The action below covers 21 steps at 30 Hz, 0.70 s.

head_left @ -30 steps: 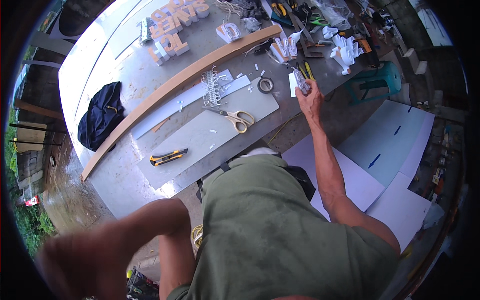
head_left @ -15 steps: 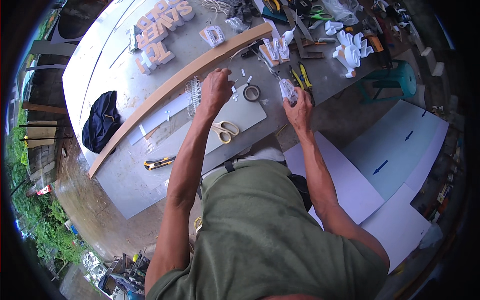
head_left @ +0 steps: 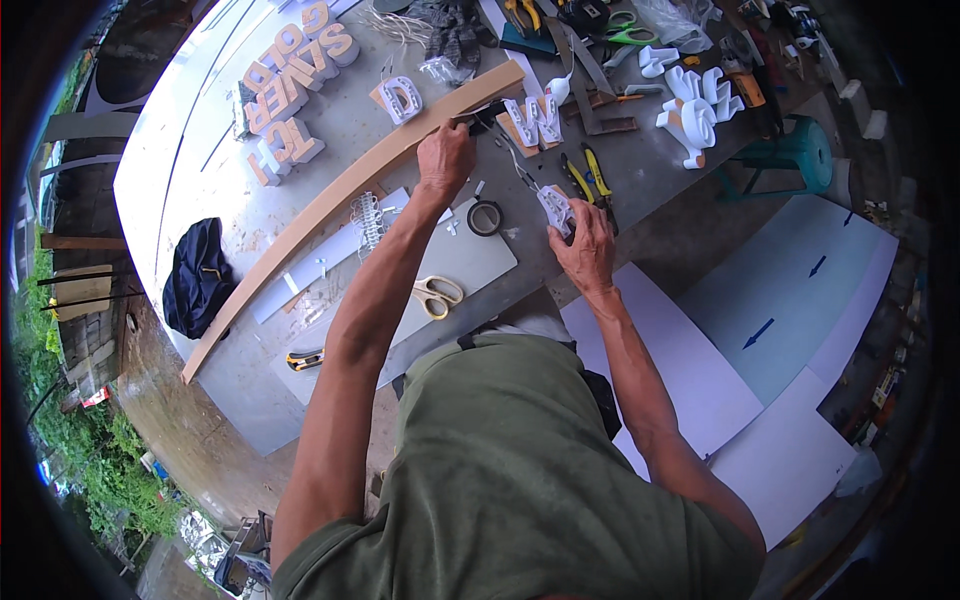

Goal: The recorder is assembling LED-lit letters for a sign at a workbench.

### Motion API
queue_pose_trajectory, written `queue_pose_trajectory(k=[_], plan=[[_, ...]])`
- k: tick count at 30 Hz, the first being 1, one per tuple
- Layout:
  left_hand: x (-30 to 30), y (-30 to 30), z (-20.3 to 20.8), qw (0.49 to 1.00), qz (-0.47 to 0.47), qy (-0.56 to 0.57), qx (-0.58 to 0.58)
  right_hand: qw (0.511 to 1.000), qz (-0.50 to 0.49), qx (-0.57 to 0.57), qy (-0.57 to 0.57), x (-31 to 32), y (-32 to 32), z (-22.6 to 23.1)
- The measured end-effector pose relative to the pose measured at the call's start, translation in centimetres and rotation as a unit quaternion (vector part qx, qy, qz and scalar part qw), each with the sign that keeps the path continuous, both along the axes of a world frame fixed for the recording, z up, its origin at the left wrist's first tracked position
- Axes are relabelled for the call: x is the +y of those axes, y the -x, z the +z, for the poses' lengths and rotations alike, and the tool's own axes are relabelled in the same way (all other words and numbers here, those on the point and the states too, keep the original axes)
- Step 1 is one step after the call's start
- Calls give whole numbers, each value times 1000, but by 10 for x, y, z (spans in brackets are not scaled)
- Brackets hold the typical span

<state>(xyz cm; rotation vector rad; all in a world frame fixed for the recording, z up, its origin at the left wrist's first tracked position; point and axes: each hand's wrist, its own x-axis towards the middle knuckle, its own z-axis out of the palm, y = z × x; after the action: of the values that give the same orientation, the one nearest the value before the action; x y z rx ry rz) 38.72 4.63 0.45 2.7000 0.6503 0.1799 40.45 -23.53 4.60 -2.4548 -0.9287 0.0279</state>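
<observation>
Right hand (head_left: pixel 585 245): fingers bent around the near end of a small white letter-shaped piece with clear modules on its face (head_left: pixel 556 209); grip looks clamped on it. Piece sits by the near edge of the grey metal-topped table (head_left: pixel 645 165), between a black tape ring (head_left: pixel 472 222) and pliers with yellow-and-black handles (head_left: pixel 597 172). Can't tell if it rests on the metal or is lifted. Thin wires run off its far end.

Left hand (head_left: pixel 446 158): fingers curled, tips at the near side of a long tan wooden strip (head_left: pixel 340 190), next to black wiring. Can't tell if they're gripping anything.

Edges/room: the strip crosses the table diagonally and bounds the left hand's far side. Pliers crowd the right hand's outer side; tape ring is well apart on the inner side. Two white letter-shaped pieces on tan backing (head_left: pixel 530 120) stand past the wires. Right wrist is out over the table edge, with large white sheets (head_left: pixel 660 345) below. Teal plastic stool (head_left: pixel 805 160) stands off the right corner. Left forearm passes over a flat grey board (head_left: pixel 490 255) and partly covers cream-handled scissors (head_left: pixel 430 293).

Markings: dark blue arrows on the pale bluish sheet (head_left: pixel 785 300); tan-faced, white-sided block letters (head_left: pixel 285 95) grouped in rows past the strip. Any print on the tools is too small to read.
</observation>
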Motion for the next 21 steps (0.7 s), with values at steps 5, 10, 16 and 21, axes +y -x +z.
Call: queue_pose_trajectory(k=[5,10,16,21], plan=[[-8,22,10,1000,18,19,-18,1000,7,14,-6,1,-6,2],[3,12,27,989,24,84,-119,998,8,-21,-63,19,-20,13],[-5,14,37,988,23,94,-122,984,44,59,-164,59,-32,37],[-11,94,32,997,-26,22,-65,948,159,207,-182,99,-14,30]])
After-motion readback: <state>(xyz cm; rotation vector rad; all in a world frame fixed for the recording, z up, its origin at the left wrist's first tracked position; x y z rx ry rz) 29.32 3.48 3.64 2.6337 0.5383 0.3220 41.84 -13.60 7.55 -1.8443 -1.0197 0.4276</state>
